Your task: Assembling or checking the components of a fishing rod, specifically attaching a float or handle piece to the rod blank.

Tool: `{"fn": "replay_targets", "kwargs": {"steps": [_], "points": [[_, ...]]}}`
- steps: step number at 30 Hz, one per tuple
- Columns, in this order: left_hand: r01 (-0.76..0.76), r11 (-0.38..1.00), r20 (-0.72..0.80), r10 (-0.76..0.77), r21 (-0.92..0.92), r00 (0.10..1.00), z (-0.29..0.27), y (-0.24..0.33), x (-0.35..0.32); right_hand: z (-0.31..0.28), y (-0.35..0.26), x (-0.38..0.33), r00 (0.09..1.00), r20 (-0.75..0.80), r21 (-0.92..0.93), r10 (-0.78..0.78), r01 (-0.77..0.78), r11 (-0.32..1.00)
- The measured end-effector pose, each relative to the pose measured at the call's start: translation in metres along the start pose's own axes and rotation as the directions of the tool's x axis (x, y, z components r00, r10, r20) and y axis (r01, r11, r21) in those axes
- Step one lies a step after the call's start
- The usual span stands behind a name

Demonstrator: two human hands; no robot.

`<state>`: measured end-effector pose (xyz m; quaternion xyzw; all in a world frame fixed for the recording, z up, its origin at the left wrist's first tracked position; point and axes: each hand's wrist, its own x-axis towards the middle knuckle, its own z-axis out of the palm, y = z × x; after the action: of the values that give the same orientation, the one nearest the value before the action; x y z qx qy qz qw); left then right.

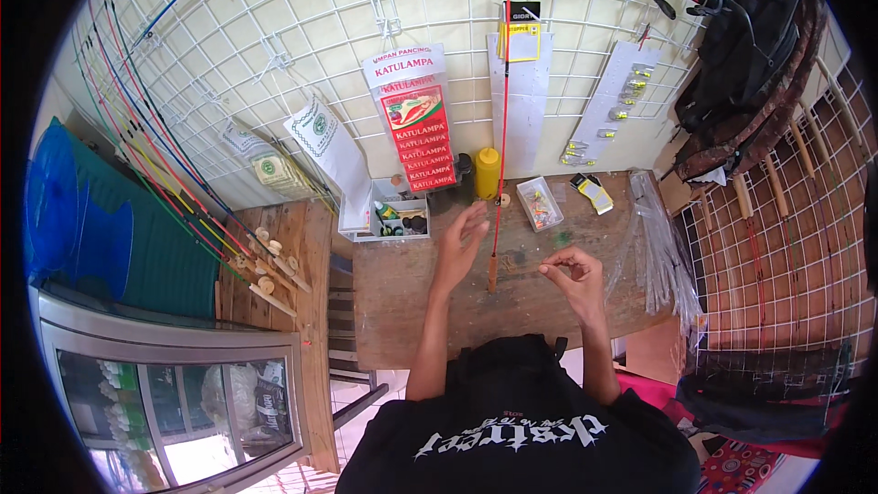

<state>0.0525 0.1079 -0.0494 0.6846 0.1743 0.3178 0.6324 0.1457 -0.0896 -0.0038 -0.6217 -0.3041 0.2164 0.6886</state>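
A thin red fishing rod point(502, 110) stands upright in front of me, its butt end resting on the wooden workbench point(412, 311). My left hand point(460, 242) is raised just left of the rod, fingers spread and holding nothing that I can see. My right hand point(574, 276) hovers to the right of the rod's base with thumb and fingertips pinched together, perhaps on a fine line or tiny piece too small to make out. Neither hand touches the rod.
At the bench's back stand a yellow bottle point(487, 172), a clear tackle box point(539, 203) and a white tray point(389, 220) of small items. Clear plastic sleeves point(654, 247) lie at right. A wire grid wall point(302, 27) holds red packets point(418, 123). Coloured rods point(155, 155) lean at left.
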Motion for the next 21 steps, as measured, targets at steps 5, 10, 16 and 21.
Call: {"fn": "replay_targets", "kwargs": {"steps": [5, 10, 16, 21], "points": [[0.035, 0.997, 0.101, -0.028, -0.068, 0.994, 0.015, 0.007, 0.016, 0.003, 0.002, 0.001, 0.998, -0.05, -0.072, -0.042, 0.038, 0.997], [0.057, 0.977, 0.165, -0.023, -0.207, 0.986, 0.02, 0.009, 0.016, 0.011, 0.005, 0.012, 0.996, -0.083, -0.115, -0.03, 0.021, 0.993], [0.105, 0.974, 0.164, -0.073, -0.199, 0.984, 0.021, 0.015, 0.006, 0.037, 0.012, 0.028, 0.981, -0.154, -0.194, -0.117, 0.086, 0.977], [0.091, 0.984, 0.147, -0.068, -0.153, 0.987, 0.022, 0.016, -0.001, 0.05, 0.01, 0.031, 0.975, -0.171, -0.244, -0.144, 0.099, 0.965]]}}
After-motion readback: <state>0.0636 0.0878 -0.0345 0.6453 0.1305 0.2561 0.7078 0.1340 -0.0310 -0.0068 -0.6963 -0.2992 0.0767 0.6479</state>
